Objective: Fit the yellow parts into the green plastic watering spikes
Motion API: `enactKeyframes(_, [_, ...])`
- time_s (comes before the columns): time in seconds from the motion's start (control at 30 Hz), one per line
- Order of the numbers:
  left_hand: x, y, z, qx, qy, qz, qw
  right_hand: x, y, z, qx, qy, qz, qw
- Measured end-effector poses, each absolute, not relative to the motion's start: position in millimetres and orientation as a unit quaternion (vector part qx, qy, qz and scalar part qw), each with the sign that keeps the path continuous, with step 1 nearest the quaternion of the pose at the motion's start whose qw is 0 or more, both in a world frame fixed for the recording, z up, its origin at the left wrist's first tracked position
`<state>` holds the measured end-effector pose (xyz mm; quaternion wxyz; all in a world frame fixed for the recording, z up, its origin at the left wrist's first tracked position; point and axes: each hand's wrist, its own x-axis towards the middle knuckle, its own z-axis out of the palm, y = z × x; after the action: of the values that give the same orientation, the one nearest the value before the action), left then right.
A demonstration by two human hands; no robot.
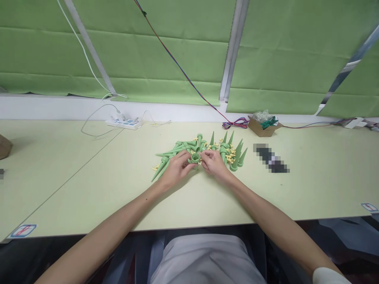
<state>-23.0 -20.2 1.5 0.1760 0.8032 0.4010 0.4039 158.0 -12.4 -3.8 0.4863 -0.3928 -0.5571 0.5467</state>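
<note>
My left hand grips a round green plastic piece, whose hollow ring-shaped end faces up toward me. Close against its right side, my right hand has its fingers pinched together; whatever they hold is too small to make out. Behind and beside both hands lies a pile of green cone-shaped spikes with small yellow parts among them. Some spikes point left, others stand or lean at the right of the pile.
On the pale table, a small cardboard box with plastic and green items stands back right, near coiled wires. A white power strip lies back left. A pixelated dark object is at the right, a brown object far left.
</note>
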Motion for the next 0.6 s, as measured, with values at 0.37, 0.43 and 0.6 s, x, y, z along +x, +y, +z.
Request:
enactKeyframes(0.37, [-16.9,-19.7,1.6,0.760,0.417,0.435,0.244,156.5,-11.8,0.6,-0.375,-0.541,0.514,0.550])
enactKeyframes(0.43, [-16.2,-20.5,3.3,0.730,0.426,0.441,0.303,157.4,-10.5,-0.4,-0.369,-0.552,0.491,0.564])
enactKeyframes(0.6, [-14.4,-19.5,8.0,0.594,0.395,0.421,0.561,160.7,-7.7,-3.8,-0.352,-0.612,0.419,0.571])
